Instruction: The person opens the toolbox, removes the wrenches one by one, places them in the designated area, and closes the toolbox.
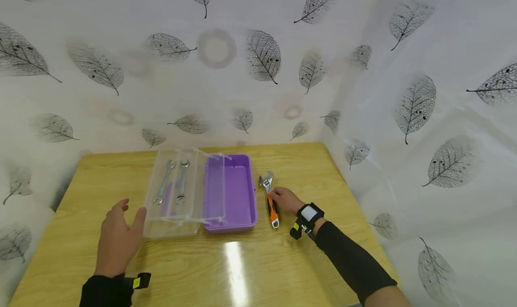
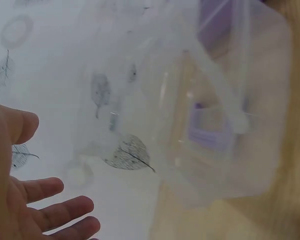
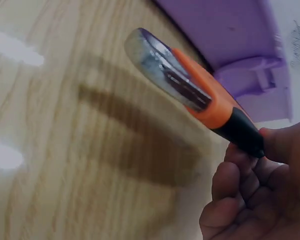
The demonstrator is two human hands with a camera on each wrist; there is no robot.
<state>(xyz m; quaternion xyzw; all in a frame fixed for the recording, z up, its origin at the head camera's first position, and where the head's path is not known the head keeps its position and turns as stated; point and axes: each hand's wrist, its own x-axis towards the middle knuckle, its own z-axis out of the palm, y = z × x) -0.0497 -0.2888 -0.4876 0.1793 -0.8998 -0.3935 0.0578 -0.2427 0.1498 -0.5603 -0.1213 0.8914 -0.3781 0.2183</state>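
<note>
My left hand hangs spread and relaxed, fingers loosely apart, just beside the near left corner of the clear plastic lid of the open box; from the head view I cannot tell whether the thumb touches it. In the left wrist view the fingers are straight and hold nothing. Inside the clear half I count two steel open-end wrenches, lying side by side, lengthwise away from me. Joined to it on the right is the one purple tray of the box, lying flat on the wooden surface. Right of the tray lies a single adjustable wrench, chrome jaw pointing away from me, its handle orange and black with a bare metal end toward me. My right hand is curled around the middle of that handle; the right wrist view shows the fingertips pinching the black grip section, with the orange part and metal end sticking out past them.
</note>
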